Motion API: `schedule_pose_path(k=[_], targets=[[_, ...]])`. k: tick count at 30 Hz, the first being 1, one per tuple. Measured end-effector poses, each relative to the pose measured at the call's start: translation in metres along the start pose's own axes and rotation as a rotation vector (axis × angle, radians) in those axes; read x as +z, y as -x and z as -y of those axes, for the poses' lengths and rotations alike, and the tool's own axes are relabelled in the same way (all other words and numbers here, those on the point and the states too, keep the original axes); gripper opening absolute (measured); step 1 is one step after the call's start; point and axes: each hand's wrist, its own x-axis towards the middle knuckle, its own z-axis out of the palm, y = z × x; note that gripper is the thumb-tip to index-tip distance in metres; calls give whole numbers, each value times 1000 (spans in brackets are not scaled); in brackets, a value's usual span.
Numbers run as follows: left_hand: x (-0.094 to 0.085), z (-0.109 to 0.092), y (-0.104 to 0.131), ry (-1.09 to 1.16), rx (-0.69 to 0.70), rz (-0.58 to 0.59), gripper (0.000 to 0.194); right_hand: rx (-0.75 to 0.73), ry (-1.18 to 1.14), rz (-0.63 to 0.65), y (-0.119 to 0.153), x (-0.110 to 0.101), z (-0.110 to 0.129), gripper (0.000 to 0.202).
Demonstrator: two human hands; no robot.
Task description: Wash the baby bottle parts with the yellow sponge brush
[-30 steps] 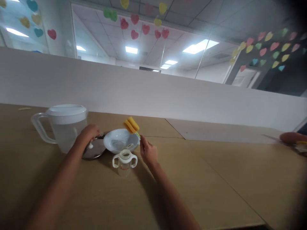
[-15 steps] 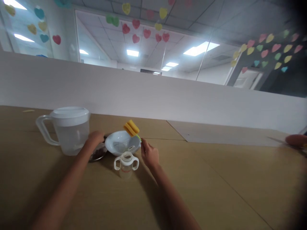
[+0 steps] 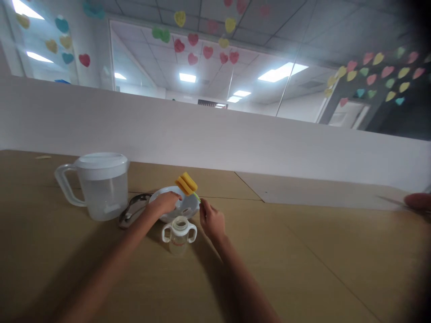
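Observation:
My right hand [image 3: 212,219] is closed around the thin green handle of a yellow sponge brush [image 3: 186,183], its head raised over the far right rim of a white bowl [image 3: 191,207]. My left hand [image 3: 167,202] reaches over the left side of that bowl; its fingers point right and down, and whether they grip anything is too small to tell. Just in front of the bowl stands a clear bottle [image 3: 178,237] with two white handles and an open top. A shiny metal dish [image 3: 124,220] lies left of the bowl, partly behind my left forearm.
A lidded clear pitcher [image 3: 106,190] with a handle stands at the left on the wooden table [image 3: 286,269]. A pale panel [image 3: 319,190] lies at the back right. Part of another person's hand [image 3: 417,201] shows at the right edge.
My left hand has moved right, from above the metal dish to over the bowl, uncovering more of the dish. My right hand keeps its hold on the brush, almost unmoved.

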Motion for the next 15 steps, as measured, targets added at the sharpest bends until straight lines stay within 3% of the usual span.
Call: schedule_pose_path(k=[5,9,12,15], targets=[[3,6,1,1,18,8,52,-11,10,-8,0,3,-2,30],[-15,14,4,41,11,-36,57,11,-6,-38,0,3,-2,30],[-37,19,8,229,-18,-331,49,51,-39,-100,0,3,-2,33],[-56,15,13,614,-9,-671,46,16,-82,-155,2,3,-1,37]])
